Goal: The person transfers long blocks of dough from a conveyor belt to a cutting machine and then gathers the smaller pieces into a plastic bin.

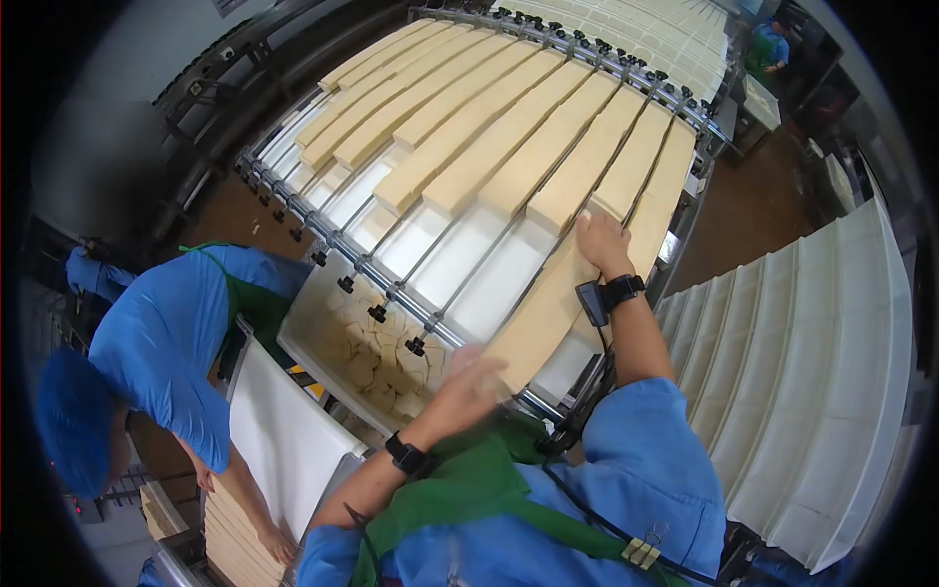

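Long, thick beige strips (514,103), tofu-like in look, lie side by side on a white conveyor surface (469,249) divided by thin metal rods. My right hand (603,243) is on the far part of a near beige strip (538,318), its fingers bent down over it, just by the ends of other strips. Smeared by motion, my left hand (469,384) is at the near end of this same strip, by the conveyor's front bar. Each wrist wears a black band.
Below the front bar stands a white bin (318,338) holding broken beige pieces. A co-worker in blue (161,328) leans over cut beige strips (235,533) at lower left. Stacked white ribbed panels (792,362) stand at right. Black knobs (378,313) protrude along the bar.
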Available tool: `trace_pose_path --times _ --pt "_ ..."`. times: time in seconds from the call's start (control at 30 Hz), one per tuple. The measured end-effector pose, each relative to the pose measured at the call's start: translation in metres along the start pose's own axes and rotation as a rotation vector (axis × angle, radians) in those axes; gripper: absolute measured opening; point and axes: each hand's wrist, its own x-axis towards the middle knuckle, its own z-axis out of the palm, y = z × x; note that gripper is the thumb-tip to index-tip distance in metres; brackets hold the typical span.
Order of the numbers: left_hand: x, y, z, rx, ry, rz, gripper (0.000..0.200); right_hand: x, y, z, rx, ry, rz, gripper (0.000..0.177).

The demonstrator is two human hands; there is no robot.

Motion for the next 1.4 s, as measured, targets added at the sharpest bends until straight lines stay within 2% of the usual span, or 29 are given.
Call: trace_pose_path --times 0.07,0.13,0.17,0.23,0.27,0.33,0.37,0.43,0.47,0.53,0.57,0.63,0.73,0.77,0.83,0.87,0.93,1.17,1.27,1.33,1.37,1.4 --pt "0.012 -0.007 0.007 -0.004 0.008 0.031 0.043 0.002 0.003 -0.002 -0.015 0.016 0.001 0.061" --pt "0.019 -0.013 0.012 0.062 0.045 0.127 0.042 0.002 0.005 0.003 0.009 0.215 -0.052 0.051" --pt "0.023 -0.016 0.014 0.062 0.047 0.127 0.042 0.002 0.006 0.005 0.01 0.216 -0.054 0.051" --pt "0.031 -0.017 0.015 0.043 0.011 0.087 0.043 -0.006 -0.001 -0.007 -0.097 0.5 -0.038 0.036" --pt "0.034 -0.019 0.018 0.043 0.014 0.087 0.043 -0.006 -0.001 -0.01 -0.096 0.5 -0.041 0.036" --pt "0.041 -0.023 0.027 -0.033 -0.022 0.036 0.043 -0.003 0.001 -0.013 0.295 0.533 -0.495 0.022" --pt "0.041 -0.028 0.032 -0.036 -0.018 0.035 0.043 -0.001 0.001 -0.013 0.294 0.53 -0.499 0.022" --pt "0.042 -0.031 0.038 0.128 0.09 0.183 0.043 0.002 0.002 -0.014 0.414 0.005 -0.773 0.02" --pt "0.04 -0.035 0.039 0.126 0.091 0.179 0.043 0.001 0.003 -0.012 0.414 0.0 -0.774 0.02" --pt "0.04 -0.031 0.035 0.034 0.041 0.071 0.043 -0.004 -0.001 -0.017 0.288 0.112 -0.969 0.024" --pt "0.039 -0.032 0.035 0.036 0.039 0.067 0.043 -0.002 -0.004 -0.018 0.292 0.111 -0.967 0.024" --pt "0.039 -0.034 0.033 -0.013 0.027 0.024 0.043 0.006 -0.012 -0.018 0.03 0.043 -1.0 0.023" --pt "0.038 -0.033 0.035 0.027 0.059 0.017 0.042 0.002 -0.024 -0.005 -0.031 0.091 -0.963 0.026" --pt "0.039 -0.032 0.035 0.03 0.061 0.021 0.042 0.002 -0.023 -0.006 -0.031 0.096 -0.965 0.026" --pt "0.038 -0.032 0.037 0.037 0.078 0.003 0.041 0.0 -0.018 -0.007 0.239 0.04 -0.766 0.029" --pt "0.037 -0.032 0.037 0.035 0.085 0.003 0.041 -0.002 -0.014 -0.008 0.236 0.039 -0.773 0.029" --pt "0.037 -0.031 0.038 0.041 0.077 0.004 0.042 -0.004 -0.004 -0.011 0.283 0.076 -0.916 0.035" --pt "0.033 -0.038 0.042 0.046 0.088 0.029 0.042 0.003 -0.027 0.011 -0.036 0.056 -0.818 0.033" --pt "0.031 -0.034 0.041 0.11 0.163 0.104 0.043 -0.005 -0.03 0.0 0.031 0.15 -0.852 0.032" --pt "0.03 -0.029 0.039 0.016 0.148 0.051 0.045 -0.012 -0.019 -0.007 0.183 0.417 -0.747 0.033" --pt "0.029 -0.027 0.037 0.009 0.154 0.044 0.045 -0.014 -0.009 -0.012 0.08 0.289 -0.63 0.026" --pt "0.028 -0.026 0.035 0.004 0.172 0.06 0.045 -0.019 -0.002 -0.011 0.077 0.28 -0.633 0.026"
